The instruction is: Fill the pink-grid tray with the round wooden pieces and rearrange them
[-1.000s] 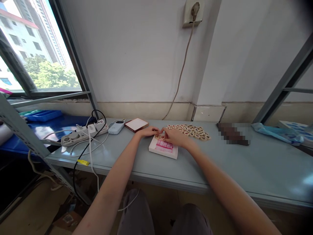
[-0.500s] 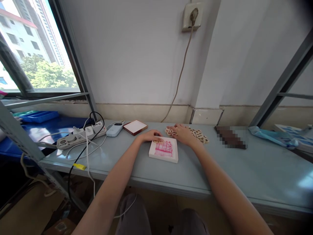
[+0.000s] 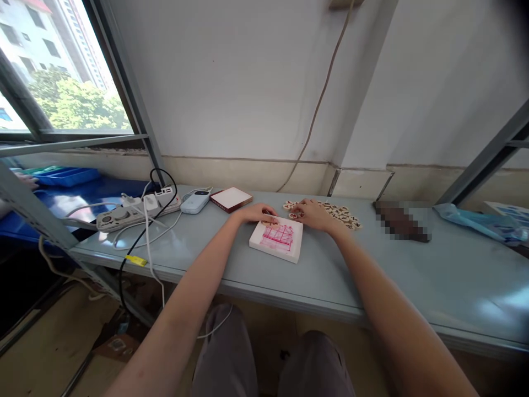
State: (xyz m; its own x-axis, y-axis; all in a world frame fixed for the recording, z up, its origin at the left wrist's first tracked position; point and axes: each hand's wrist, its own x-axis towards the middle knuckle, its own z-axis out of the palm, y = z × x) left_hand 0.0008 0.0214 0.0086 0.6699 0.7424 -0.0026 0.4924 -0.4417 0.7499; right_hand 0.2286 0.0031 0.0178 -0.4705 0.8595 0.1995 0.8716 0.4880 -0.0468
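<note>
We have a flat white box (image 3: 276,245) near the middle of the worktop (image 3: 372,286), with a pink grid-like drawing on its upper face. A few round wooden pieces (image 3: 270,223) lie at the far left part of that face. Our left hand (image 3: 258,213) reaches over the box's far left corner with bent fingers at these pieces; we cannot tell whether it grips one. Our right hand (image 3: 314,215) is just beyond the box's far right corner, fingers curled down at a marked disc (image 3: 293,215); whether they pinch it or only touch it, we cannot tell. Around and beyond this hand, a loose cluster of similar discs (image 3: 342,214) spreads to the right, dark marks showing on many.

To the far left of the box, we see a dark red tray-like box (image 3: 231,199) with a white face up. Further left come a pale handheld device (image 3: 195,202) and a power strip (image 3: 119,218) with cables. Well to the right are a brown item (image 3: 400,221), partly blurred out, and a light blue plastic bag (image 3: 471,221).
</note>
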